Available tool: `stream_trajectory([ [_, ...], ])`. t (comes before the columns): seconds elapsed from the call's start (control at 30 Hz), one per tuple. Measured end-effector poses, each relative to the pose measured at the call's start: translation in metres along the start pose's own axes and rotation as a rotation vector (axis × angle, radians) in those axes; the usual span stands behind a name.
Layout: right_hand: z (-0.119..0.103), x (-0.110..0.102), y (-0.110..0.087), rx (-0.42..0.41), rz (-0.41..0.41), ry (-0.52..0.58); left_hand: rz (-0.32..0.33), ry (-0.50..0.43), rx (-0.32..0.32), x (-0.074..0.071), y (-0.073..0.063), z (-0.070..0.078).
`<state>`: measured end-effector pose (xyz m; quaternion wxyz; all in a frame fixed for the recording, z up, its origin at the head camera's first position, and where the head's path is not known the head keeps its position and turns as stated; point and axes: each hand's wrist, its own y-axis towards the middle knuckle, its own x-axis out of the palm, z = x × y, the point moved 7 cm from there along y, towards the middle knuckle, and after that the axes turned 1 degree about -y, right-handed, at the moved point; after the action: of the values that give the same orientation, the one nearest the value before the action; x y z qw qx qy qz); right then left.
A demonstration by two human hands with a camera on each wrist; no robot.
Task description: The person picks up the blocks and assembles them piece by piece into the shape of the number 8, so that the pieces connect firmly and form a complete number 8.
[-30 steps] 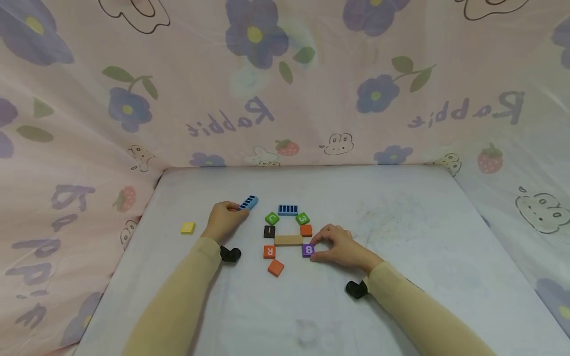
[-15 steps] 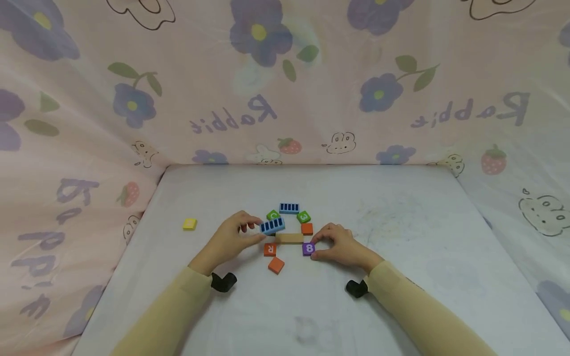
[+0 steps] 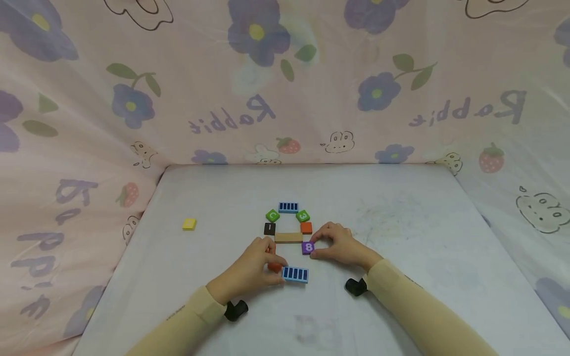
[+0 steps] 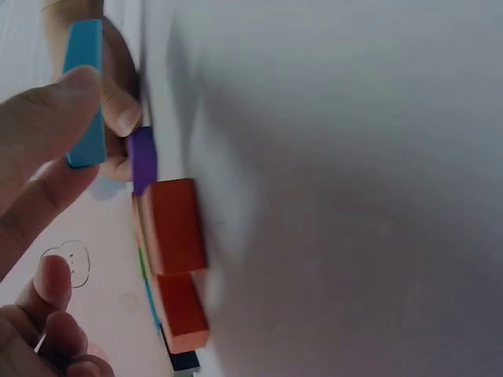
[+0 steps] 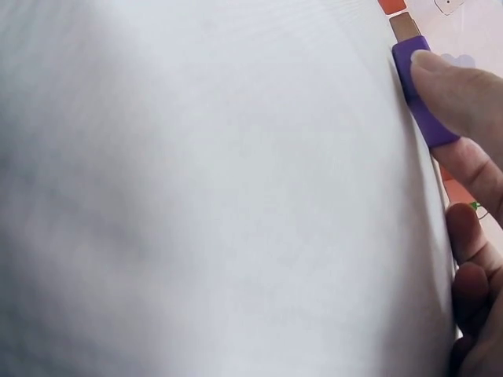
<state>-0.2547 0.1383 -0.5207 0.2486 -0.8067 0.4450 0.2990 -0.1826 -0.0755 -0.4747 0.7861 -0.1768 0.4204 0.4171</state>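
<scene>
My left hand (image 3: 251,267) pinches a light blue block with dark stripes (image 3: 295,274) between thumb and finger; in the left wrist view this blue block (image 4: 85,94) is held above the white surface. Under and behind that hand, two orange tiles (image 4: 179,226) lie partly covered in the head view. My right hand (image 3: 343,247) pinches the sides of a purple tile marked 8 (image 3: 308,247), which sits at the right end of a plain wooden bar (image 3: 288,238). The purple tile (image 5: 420,94) also shows between thumb and finger in the right wrist view.
Beyond the bar, a black tile (image 3: 269,229), an orange tile (image 3: 306,228), green tiles (image 3: 272,215) and another striped blue block (image 3: 288,207) form an arch. A yellow tile (image 3: 189,224) lies apart at left. A flower-printed curtain (image 3: 311,99) walls the table.
My left hand has carried the striped blue block from the far left of the arrangement toward the near side, now in front of the purple tile. My right hand has stayed at the purple tile.
</scene>
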Motion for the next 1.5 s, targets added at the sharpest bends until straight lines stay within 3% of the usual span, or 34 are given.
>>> stream_trajectory([
  [0.33, 0.0, 0.0, -0.001, 0.0, -0.009, 0.023, -0.005, 0.114, 0.025, 0.006, 0.002, 0.0],
  [0.53, 0.0, 0.0, 0.0, -0.007, -0.007, 0.012, -0.053, 0.181, 0.007, 0.012, 0.004, 0.0],
  [0.87, 0.001, 0.0, 0.001, 0.011, -0.008, 0.009, -0.091, 0.178, 0.004, 0.017, 0.008, 0.004],
  [1.5, 0.0, 0.001, 0.001, 0.001, -0.001, 0.005, -0.078, 0.168, 0.006, 0.016, 0.006, 0.001],
])
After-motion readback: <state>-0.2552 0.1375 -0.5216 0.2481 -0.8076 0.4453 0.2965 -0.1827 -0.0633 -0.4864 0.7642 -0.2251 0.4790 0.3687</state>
